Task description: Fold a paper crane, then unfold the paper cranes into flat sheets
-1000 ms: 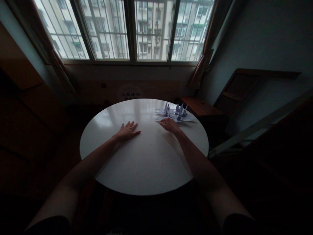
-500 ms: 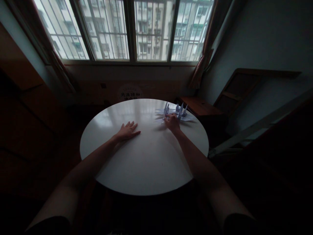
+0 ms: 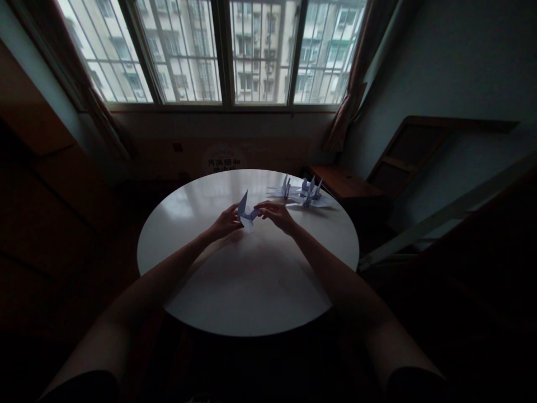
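A pale blue folded paper piece (image 3: 245,211) is held up just above the round white table (image 3: 247,280), near its middle. My left hand (image 3: 226,220) pinches its left side and my right hand (image 3: 273,214) pinches its right side, fingers closed on it. One pointed flap of the paper stands upward. Behind my right hand, at the table's far right, lies a cluster of folded paper cranes (image 3: 302,194) on flat paper.
A barred window (image 3: 218,50) fills the far wall, with curtains at both sides. A low wooden stand (image 3: 339,182) and a leaning wooden frame (image 3: 403,151) sit to the right of the table. The room is dim.
My right hand took one folded paper piece from the cluster and brought it left to the table's middle. My left hand lifted off the tabletop and closed on the paper too.
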A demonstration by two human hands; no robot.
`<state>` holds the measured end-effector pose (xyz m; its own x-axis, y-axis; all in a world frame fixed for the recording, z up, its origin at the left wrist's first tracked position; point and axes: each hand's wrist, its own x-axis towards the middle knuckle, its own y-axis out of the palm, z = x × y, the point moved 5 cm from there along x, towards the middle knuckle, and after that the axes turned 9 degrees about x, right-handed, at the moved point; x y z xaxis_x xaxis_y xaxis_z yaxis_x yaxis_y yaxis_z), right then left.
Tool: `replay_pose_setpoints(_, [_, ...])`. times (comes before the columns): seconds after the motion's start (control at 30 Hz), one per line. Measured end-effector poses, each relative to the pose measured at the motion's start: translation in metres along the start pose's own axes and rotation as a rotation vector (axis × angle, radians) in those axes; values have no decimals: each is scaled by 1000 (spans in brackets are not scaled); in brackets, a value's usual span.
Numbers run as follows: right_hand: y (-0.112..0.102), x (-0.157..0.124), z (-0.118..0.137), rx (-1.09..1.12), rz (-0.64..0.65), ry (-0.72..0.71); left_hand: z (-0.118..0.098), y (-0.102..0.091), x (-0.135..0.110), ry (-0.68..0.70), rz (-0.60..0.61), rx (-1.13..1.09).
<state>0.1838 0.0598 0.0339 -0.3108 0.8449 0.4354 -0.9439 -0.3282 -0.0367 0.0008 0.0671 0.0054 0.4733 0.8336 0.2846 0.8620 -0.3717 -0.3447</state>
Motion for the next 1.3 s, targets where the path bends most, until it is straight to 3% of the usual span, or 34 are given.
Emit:
replay_pose_setpoints(0.23, [6, -1, -6, -46, 57, -15, -8, -1, -2, -33, -87, -10])
replay_pose_setpoints(0.47, [12, -4, -17, -168, -82, 3, -7, -7, -4, -128, -213, -79])
replay_pose_setpoints(0.6, [13, -3, -17, -175, -113, -18, -12, 2, -5, -119, -101, -151])
replay_pose_setpoints(0.77, [7, -1, -17, -187, -117, 5, -16, 10, -8, -193, 51, -440])
replay_pose_setpoints(1.1, [15, -2, -29, -148, -77, 118, 1, 5, -6, -240, 24, -402])
replay_pose_setpoints(1.3, [14, -3, -31, 162, -149, 183, -5, 7, -7, -216, 16, -357])
